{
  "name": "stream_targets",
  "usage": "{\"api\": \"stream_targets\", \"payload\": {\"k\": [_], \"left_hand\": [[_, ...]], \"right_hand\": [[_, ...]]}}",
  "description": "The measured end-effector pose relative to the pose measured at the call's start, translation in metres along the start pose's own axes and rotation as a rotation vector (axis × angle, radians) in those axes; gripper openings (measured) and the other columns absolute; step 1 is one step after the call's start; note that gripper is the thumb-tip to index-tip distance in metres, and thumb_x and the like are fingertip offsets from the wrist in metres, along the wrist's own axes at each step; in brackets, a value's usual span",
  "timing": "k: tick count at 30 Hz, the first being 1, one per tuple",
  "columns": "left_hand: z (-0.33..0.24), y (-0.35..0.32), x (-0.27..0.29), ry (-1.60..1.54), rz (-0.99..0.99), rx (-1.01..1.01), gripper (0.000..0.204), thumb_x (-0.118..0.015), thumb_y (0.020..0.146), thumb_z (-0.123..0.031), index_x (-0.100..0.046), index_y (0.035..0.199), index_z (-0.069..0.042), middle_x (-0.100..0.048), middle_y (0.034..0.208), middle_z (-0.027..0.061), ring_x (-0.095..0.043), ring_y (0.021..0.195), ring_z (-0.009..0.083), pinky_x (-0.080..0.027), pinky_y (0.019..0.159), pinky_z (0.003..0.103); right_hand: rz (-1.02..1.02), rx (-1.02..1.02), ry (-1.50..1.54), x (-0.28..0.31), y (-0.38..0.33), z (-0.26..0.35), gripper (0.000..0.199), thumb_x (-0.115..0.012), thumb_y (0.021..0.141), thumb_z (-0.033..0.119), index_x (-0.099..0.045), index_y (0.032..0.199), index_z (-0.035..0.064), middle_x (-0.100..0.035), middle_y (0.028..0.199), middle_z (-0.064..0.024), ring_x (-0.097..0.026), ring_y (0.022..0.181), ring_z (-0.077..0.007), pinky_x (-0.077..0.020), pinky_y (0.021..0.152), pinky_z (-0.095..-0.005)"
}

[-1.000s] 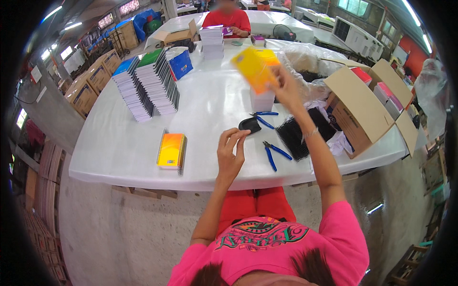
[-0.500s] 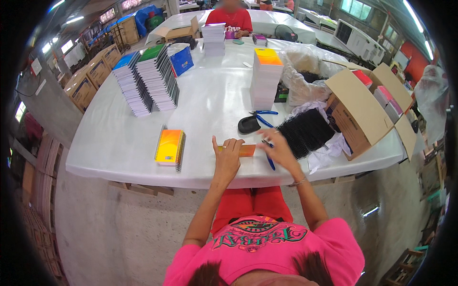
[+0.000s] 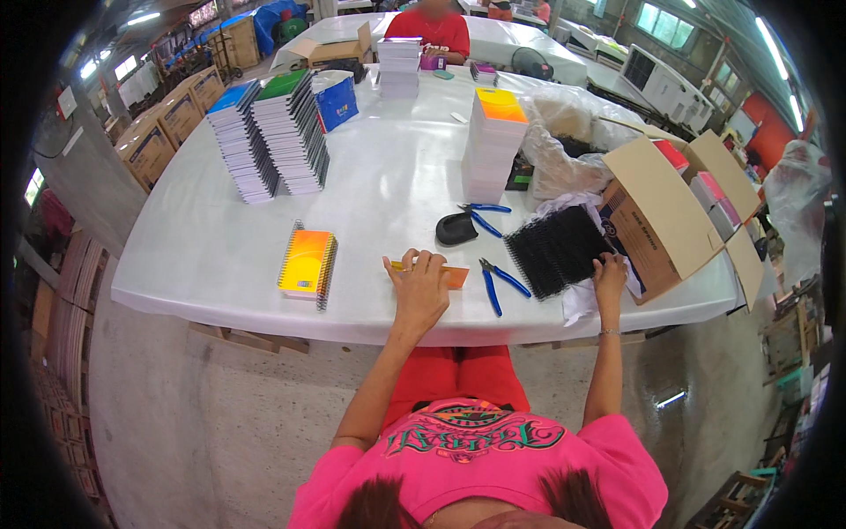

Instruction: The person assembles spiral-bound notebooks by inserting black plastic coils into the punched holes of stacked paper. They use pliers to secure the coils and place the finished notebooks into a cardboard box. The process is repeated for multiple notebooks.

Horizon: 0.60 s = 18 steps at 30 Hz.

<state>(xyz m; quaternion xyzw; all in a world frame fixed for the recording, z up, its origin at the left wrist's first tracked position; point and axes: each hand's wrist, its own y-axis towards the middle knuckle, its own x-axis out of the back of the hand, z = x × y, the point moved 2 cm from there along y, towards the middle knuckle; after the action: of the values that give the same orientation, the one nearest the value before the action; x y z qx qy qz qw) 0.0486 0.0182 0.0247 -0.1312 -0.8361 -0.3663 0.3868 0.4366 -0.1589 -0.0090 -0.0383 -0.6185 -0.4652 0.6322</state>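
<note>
My left hand (image 3: 420, 295) is closed over a thin orange-yellow notebook (image 3: 457, 279) standing on its edge near the table's front. Over to the right, my right hand (image 3: 609, 280) pinches at the near right edge of a pile of black spiral binding coils (image 3: 551, 251) lying on white wrapping. How many coils are between its fingers is too small to tell. Between my hands lie blue-handled cutting pliers (image 3: 503, 284), their handles spread. To the left sits a small stack of yellow-orange spiral notebooks (image 3: 307, 262).
A second blue-handled pair of pliers (image 3: 487, 219) lies by a black rounded object (image 3: 456, 229). Behind stands a tall stack of orange-covered pages (image 3: 495, 145). Blue- and green-topped notebook stacks (image 3: 289, 132) rise at left. An open carton (image 3: 656, 220) stands at right. A person in red (image 3: 427, 33) sits across.
My right hand has moved right, from beside the notebook and pliers to the pile of black coils. My left hand still holds the notebook in nearly the same place.
</note>
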Motion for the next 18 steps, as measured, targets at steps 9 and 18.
{"api": "stream_targets", "payload": {"k": [9, 18], "left_hand": [[-0.011, 0.004, -0.013, 0.090, -0.189, 0.090, 0.053, -0.076, 0.072, -0.058, -0.063, 0.087, -0.009, -0.055, 0.100, 0.0067, -0.046, 0.115, 0.0313, -0.020, 0.103, 0.074], [-0.016, 0.005, -0.015, 0.096, -0.153, 0.115, 0.045, -0.076, 0.074, -0.050, -0.063, 0.088, -0.009, -0.053, 0.101, 0.0053, -0.044, 0.115, 0.0281, -0.016, 0.104, 0.075]], "right_hand": [[0.019, -0.042, 0.085, 0.006, 0.010, 0.009, 0.018, -0.070, 0.085, 0.017, -0.065, 0.101, 0.0114, -0.064, 0.106, -0.0066, -0.059, 0.105, -0.0300, -0.0404, 0.089, -0.0520], [0.034, -0.136, 0.119, 0.010, 0.010, 0.013, 0.014, -0.070, 0.085, 0.018, -0.067, 0.098, 0.0142, -0.067, 0.100, -0.0014, -0.061, 0.102, -0.0257, -0.0370, 0.092, -0.0524]]}}
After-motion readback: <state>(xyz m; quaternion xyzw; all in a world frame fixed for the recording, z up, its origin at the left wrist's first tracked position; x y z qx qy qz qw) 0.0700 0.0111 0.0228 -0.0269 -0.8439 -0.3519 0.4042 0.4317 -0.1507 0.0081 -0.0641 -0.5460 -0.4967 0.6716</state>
